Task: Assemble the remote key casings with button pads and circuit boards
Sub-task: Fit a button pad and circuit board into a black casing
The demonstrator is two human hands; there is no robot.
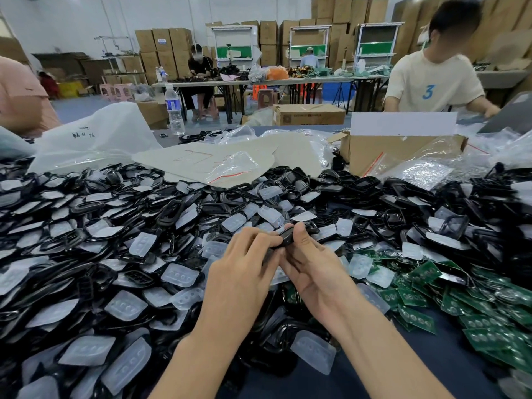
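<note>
Centrally, raised over the heap: one black casing, gripped by both hands.
- Left hand: fingers curled, pinching the casing's left end.
- Right hand: thumb pressed over the casing's top edge, fingers curled beneath. Both hands close together and clamped on the casing.
- Contents of the casing: not discernible, hidden by fingers.
- Left of the casing and beneath it: loose pile of black shells, mixed with clear button pads.
- Right of the casing, lower: green circuit boards, heaped, with a few clear pads among them.
- Below the casing, right of the forearms: bare strip of dark blue table.
- Beyond the casing: pale cardboard sheet with red scribbles, and a small clear zip bag lying on it.
- Beyond and left of the casing: large white plastic bag with handwriting, and a water bottle upright behind it.
- Beyond and right of the casing: open cardboard box, with crumpled clear bags beside it.
- Far beyond and right of the casing: person in a pale T-shirt, at the far side.
</note>
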